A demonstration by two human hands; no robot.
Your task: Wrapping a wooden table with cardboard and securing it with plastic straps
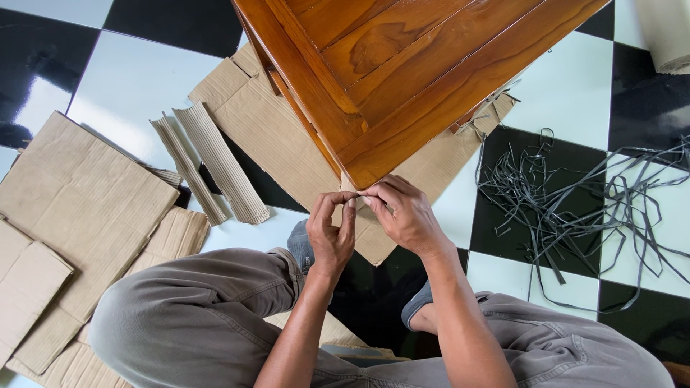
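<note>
A polished wooden table top (402, 65) fills the upper middle, with one corner pointing toward me. My left hand (332, 231) and my right hand (404, 210) meet just below that corner. Their fingertips pinch together on something small and thin between them; what it is I cannot make out. Under the table lies a flat sheet of brown cardboard (277, 136), and my hands hover over its lower edge. I sit on the floor with my knees in grey trousers (194, 309) spread apart.
Flattened cardboard pieces (79, 208) lie at the left, with two corrugated strips (215, 165) beside them. A tangle of black plastic straps (575, 201) spreads over the black-and-white tiled floor at the right. A pale roll (668, 36) shows at the top right corner.
</note>
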